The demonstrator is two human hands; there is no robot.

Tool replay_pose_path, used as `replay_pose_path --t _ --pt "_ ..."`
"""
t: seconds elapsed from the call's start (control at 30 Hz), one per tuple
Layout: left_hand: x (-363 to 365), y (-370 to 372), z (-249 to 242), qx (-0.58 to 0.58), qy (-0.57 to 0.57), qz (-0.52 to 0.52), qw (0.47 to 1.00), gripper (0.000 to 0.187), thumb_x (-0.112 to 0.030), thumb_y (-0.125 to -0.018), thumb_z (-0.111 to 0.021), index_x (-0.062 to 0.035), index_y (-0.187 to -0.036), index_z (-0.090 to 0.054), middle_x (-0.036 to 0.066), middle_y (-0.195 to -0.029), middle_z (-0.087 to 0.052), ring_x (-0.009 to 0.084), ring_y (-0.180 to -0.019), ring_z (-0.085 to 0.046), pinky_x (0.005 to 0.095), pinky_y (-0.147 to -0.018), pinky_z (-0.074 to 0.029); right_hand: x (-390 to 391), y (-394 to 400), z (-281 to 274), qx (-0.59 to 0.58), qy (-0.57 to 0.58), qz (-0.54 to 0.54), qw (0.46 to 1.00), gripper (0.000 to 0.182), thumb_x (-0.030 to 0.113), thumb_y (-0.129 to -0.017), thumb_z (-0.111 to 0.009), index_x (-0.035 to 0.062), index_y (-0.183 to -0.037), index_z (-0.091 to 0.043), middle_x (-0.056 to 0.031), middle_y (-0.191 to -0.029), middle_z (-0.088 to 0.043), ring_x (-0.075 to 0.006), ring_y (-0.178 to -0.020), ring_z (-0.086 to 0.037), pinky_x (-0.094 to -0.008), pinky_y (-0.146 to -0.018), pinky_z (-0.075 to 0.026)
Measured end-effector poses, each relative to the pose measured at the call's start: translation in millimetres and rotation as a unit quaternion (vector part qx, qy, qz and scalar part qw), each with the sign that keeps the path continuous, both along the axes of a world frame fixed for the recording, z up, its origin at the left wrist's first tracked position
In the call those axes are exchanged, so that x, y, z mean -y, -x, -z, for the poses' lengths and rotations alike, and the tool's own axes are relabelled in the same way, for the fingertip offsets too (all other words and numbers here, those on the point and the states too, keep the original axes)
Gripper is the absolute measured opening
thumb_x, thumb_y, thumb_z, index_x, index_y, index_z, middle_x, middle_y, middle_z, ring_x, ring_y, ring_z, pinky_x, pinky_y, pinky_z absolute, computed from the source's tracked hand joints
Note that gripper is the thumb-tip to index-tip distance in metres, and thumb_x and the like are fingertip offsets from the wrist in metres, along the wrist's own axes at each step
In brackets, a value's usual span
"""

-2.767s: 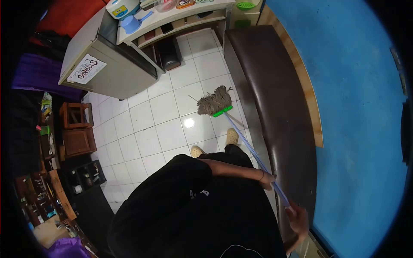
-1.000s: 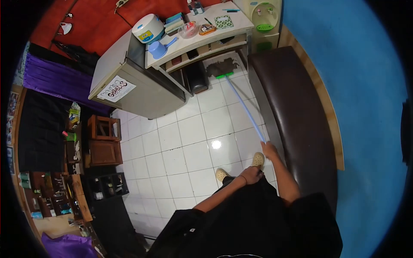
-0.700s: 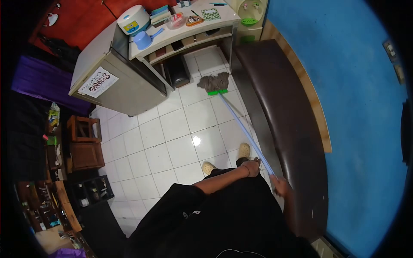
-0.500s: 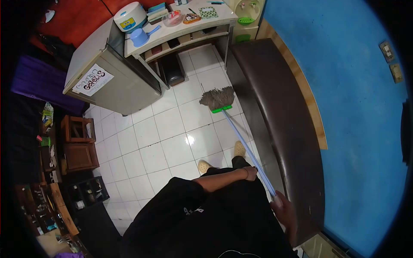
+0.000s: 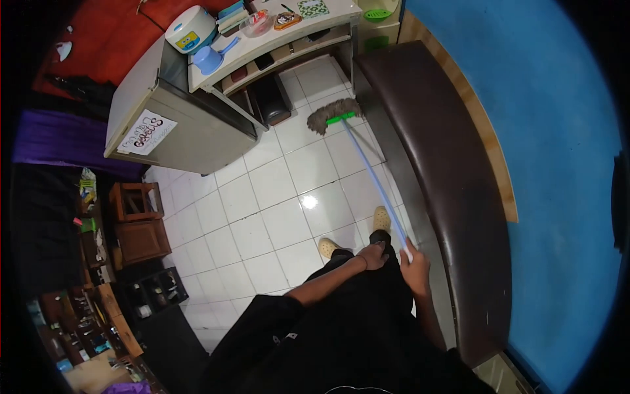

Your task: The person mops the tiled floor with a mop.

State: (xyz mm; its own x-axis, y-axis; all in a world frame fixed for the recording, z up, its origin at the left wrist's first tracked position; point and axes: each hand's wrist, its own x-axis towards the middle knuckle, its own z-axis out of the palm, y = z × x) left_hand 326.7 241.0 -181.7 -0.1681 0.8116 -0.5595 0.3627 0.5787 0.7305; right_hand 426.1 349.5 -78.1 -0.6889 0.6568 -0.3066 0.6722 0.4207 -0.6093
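Note:
My right hand is closed round the upper end of a blue mop handle. The handle slopes forward to a green mop head with grey-brown strands, which lies on the white tiles beside the brown bench. My left hand is off the handle and rests over my leg near the knee, its fingers partly visible and holding nothing that I can see. My feet in cream clogs stand on the tiles just ahead.
The long brown padded bench runs along the right by the blue wall. Ahead stand a white desk and a black stool-like thing under it. A grey fridge and wooden cabinets line the left.
The mop head has slid forward along the bench towards the desk. My right hand has come forward with the handle, and my left hand now lies farther from it.

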Motion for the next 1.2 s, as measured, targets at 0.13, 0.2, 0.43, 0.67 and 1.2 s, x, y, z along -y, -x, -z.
replay_pose_path --t 0.13,0.2,0.43,0.67,1.2 --pt "14.5 7.7 14.6 -0.005 -0.007 -0.060 0.998 0.038 -0.028 -0.081 -0.050 0.0037 -0.101 -0.047 0.027 -0.089 -0.057 0.0402 -0.087 -0.055 0.0446 -0.076 -0.045 -41.7 80.8 63.2 -0.041 0.005 -0.010 0.999 0.038 0.015 -0.077 -0.057 0.0059 -0.114 -0.053 -0.0246 -0.083 -0.058 -0.0396 -0.080 -0.057 -0.0417 -0.069 -0.047" --pt "14.1 14.5 -3.9 -0.009 0.051 -0.097 0.994 0.035 -0.029 -0.081 -0.050 -0.0011 -0.101 -0.049 0.023 -0.091 -0.058 0.0389 -0.088 -0.055 0.0448 -0.076 -0.045 -60.7 126.1 86.0 -0.044 0.015 -0.004 0.999 0.039 0.016 -0.077 -0.057 0.0074 -0.115 -0.053 -0.0234 -0.084 -0.059 -0.0396 -0.081 -0.057 -0.0429 -0.072 -0.046" --pt "-2.2 1.3 -27.6 -0.019 0.007 -0.253 0.967 0.027 -0.027 -0.085 -0.047 -0.0033 -0.095 -0.054 0.024 -0.082 -0.057 0.0394 -0.081 -0.055 0.0442 -0.070 -0.044 -149.6 280.8 122.4 -0.004 -0.015 -0.066 0.998 0.035 0.018 -0.077 -0.057 0.0062 -0.110 -0.054 -0.0178 -0.092 -0.060 -0.0342 -0.086 -0.058 -0.0408 -0.077 -0.047" --pt "-7.6 -6.2 -23.6 0.058 0.048 -0.230 0.970 0.031 -0.029 -0.087 -0.045 -0.0002 -0.098 -0.050 0.025 -0.080 -0.057 0.0371 -0.083 -0.057 0.0412 -0.072 -0.044 -168.7 332.3 122.2 -0.008 -0.003 -0.097 0.995 0.039 0.018 -0.074 -0.058 0.0045 -0.110 -0.054 -0.0186 -0.093 -0.060 -0.0328 -0.086 -0.059 -0.0391 -0.075 -0.048" --pt "-56.3 0.0 -5.8 -0.039 -0.023 0.049 0.998 0.046 -0.030 -0.080 -0.052 0.0071 -0.106 -0.049 0.026 -0.090 -0.058 0.0365 -0.090 -0.056 0.0404 -0.080 -0.044 -86.5 -48.4 65.0 -0.131 0.077 -0.107 0.983 0.046 0.013 -0.074 -0.061 0.0025 -0.117 -0.049 -0.0288 -0.088 -0.055 -0.0370 -0.088 -0.057 -0.0363 -0.070 -0.047"
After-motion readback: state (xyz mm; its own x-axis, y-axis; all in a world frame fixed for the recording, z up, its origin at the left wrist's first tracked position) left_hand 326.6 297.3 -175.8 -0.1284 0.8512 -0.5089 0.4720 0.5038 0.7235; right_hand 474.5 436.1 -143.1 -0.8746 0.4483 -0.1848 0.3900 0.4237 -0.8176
